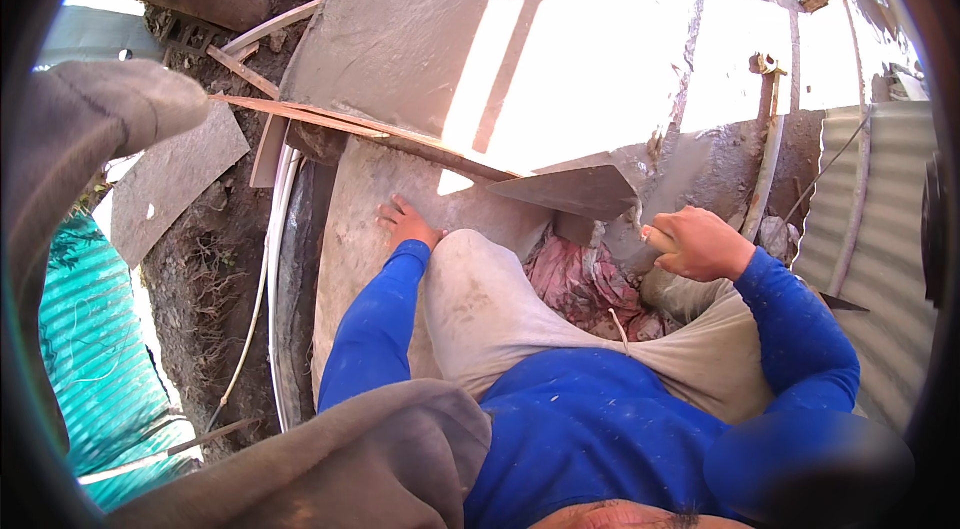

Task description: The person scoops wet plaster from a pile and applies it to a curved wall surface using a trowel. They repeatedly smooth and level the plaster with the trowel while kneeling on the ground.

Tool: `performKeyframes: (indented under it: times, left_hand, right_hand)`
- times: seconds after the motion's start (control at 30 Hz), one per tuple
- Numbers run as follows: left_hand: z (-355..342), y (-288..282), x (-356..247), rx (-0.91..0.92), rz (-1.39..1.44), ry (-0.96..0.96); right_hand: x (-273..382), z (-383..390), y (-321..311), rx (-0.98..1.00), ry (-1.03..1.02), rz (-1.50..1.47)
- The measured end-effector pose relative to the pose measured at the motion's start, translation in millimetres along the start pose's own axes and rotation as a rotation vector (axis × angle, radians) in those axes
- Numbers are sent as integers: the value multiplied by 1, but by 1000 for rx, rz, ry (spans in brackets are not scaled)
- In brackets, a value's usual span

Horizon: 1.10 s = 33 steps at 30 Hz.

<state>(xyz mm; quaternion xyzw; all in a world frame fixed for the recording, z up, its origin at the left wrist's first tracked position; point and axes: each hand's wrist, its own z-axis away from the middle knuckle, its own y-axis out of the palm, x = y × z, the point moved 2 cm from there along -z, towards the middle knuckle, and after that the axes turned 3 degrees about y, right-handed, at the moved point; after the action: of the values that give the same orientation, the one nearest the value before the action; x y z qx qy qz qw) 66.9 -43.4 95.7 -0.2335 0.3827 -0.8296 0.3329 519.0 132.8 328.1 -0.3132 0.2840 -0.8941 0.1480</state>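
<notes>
My right hand (695,244) is closed around the handle of a trowel. The pointed metal trowel blade (570,191) reaches left from it, close to the end of a thin wooden strip (350,121). That strip runs along the near edge of a smooth grey concrete surface (390,39), part of which is washed out by sunlight. My left hand (405,224) rests with its fingers spread on a paler concrete slab (370,174), beside my knee. Nothing is held in it.
A crumpled reddish sack (585,279) lies between my legs. Corrugated metal sheet (865,229) stands at right; green corrugated sheet (100,319) is at lower left. White pipes (278,259) run beside a dirt bank (205,299). Brown cloth (380,459) blocks the lower left.
</notes>
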Motion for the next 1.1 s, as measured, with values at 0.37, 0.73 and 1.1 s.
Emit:
performKeyframes:
  times: [0.37,0.73,1.1]
  left_hand:
    - [6,-7,-5,6,2,3]
    - [4,-4,-4,5,-7,-14]
    - [0,-1,-5,-3,-34,-15]
  right_hand:
    - [-7,1,6,77,0,84]
    - [-8,1,6,105,-9,121]
    - [-10,-1,7,96,-26,131]
